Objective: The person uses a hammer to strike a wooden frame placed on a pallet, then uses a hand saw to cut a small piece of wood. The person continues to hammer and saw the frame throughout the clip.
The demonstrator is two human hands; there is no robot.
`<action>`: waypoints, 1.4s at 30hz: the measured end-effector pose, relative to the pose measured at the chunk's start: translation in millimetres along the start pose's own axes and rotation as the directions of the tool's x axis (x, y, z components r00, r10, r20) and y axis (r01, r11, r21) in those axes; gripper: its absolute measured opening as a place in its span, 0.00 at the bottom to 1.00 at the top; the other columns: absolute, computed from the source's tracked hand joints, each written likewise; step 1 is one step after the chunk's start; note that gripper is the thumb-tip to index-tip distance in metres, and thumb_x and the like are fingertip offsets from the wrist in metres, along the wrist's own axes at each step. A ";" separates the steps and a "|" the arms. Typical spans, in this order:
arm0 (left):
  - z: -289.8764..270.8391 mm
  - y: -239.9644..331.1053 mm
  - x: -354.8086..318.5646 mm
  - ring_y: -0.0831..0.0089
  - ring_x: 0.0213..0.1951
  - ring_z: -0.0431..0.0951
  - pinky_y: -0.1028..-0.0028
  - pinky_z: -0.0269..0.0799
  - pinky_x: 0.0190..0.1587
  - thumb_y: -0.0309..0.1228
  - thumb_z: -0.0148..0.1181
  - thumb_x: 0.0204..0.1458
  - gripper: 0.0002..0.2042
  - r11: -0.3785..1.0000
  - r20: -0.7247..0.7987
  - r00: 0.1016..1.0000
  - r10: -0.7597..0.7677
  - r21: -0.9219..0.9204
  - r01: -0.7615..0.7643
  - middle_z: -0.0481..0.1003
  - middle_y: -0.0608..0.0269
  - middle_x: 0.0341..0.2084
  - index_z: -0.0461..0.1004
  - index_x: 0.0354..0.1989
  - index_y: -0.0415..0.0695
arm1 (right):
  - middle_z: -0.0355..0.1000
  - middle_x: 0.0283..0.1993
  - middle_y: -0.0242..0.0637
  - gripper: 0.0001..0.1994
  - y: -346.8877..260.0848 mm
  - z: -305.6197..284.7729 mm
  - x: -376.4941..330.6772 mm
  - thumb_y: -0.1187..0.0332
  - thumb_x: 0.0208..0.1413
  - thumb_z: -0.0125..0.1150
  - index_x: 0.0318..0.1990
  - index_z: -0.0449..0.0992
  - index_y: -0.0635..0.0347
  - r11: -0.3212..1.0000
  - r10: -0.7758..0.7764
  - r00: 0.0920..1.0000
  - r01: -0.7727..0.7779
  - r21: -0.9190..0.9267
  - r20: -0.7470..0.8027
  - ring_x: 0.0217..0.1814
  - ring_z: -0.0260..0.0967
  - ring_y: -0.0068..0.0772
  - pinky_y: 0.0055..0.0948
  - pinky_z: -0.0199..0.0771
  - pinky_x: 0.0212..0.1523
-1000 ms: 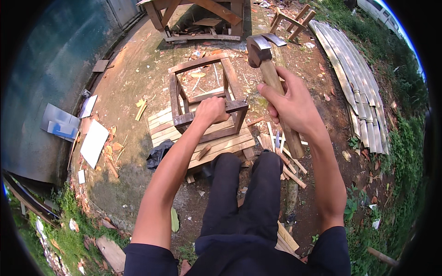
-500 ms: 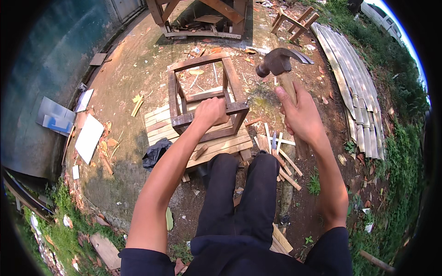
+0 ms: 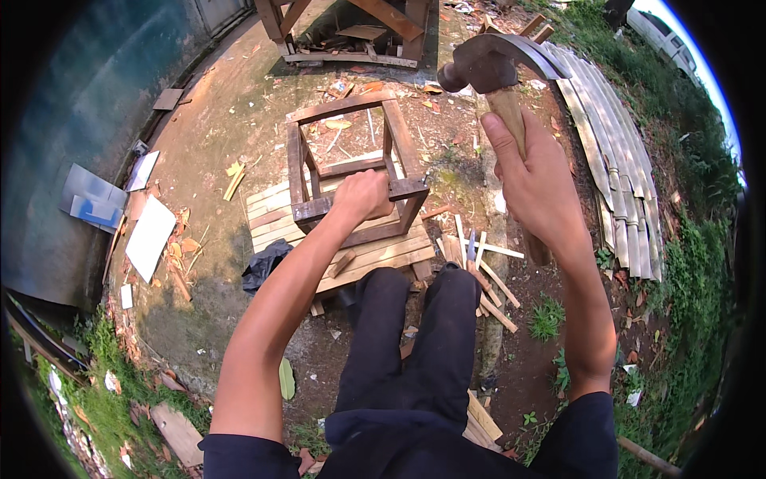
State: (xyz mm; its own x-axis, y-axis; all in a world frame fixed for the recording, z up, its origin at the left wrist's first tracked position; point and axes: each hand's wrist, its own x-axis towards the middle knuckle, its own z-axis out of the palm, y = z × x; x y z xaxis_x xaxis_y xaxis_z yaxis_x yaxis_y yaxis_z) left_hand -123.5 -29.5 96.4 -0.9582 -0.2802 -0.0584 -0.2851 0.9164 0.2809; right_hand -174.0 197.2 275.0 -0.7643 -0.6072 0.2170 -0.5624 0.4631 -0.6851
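My left hand is closed around the near top rail of a brown wooden stool frame. The frame has an open top and stands on a low platform of pale wooden slats. A nail seems to stick up at the frame's near right corner. My right hand grips the wooden handle of a claw hammer, raised to the right of the frame. The hammer's dark metal head points up, its striking face toward the left and its claw toward the right. It does not touch the frame.
Loose wood strips and a knife lie right of my knees. A black plastic bag sits by the platform's left edge. Corrugated roofing sheets are stacked at right. A wooden table stands at the far side, and a wall at left.
My right hand has lifted the hammer higher, closer to the camera and slightly right. My left hand stays on the stool frame's rail.
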 end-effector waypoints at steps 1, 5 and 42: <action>1.0 -0.8 0.5 0.44 0.37 0.81 0.55 0.78 0.43 0.37 0.62 0.40 0.15 1.000 -0.006 1.000 0.005 -0.004 -0.005 0.79 0.39 0.29 0.81 0.31 0.37 | 0.73 0.29 0.64 0.23 1.3 2.9 -1.0 0.52 0.67 0.51 0.45 0.70 0.71 0.998 -0.041 0.997 0.044 0.043 -0.065 0.36 0.74 0.68 0.51 0.72 0.38; 0.0 -0.9 -0.1 0.44 0.37 0.81 0.55 0.78 0.43 0.37 0.62 0.41 0.15 1.000 0.019 1.000 0.019 -0.002 -0.019 0.79 0.39 0.29 0.81 0.31 0.37 | 0.73 0.37 0.67 0.24 27.0 50.2 -4.7 0.52 0.68 0.47 0.48 0.69 0.71 0.928 0.256 0.935 -0.166 -0.335 0.246 0.42 0.71 0.71 0.52 0.70 0.44; -1.6 -0.3 0.3 0.45 0.40 0.81 0.56 0.78 0.46 0.36 0.62 0.40 0.16 1.000 0.022 1.000 0.010 0.013 -0.011 0.79 0.38 0.32 0.80 0.32 0.36 | 0.67 0.20 0.38 0.24 16.5 -4.8 13.2 0.48 0.68 0.48 0.41 0.70 0.67 0.997 -0.070 0.991 0.064 -0.049 -0.114 0.17 0.68 0.30 0.34 0.67 0.20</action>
State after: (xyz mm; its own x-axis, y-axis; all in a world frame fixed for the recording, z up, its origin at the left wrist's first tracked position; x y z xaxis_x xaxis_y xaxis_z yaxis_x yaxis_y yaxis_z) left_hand -123.7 -30.2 97.8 -0.9614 -0.2645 -0.0766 -0.2753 0.9229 0.2691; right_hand -194.9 199.9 269.9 -0.7543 -0.5601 0.3424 -0.6253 0.4543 -0.6345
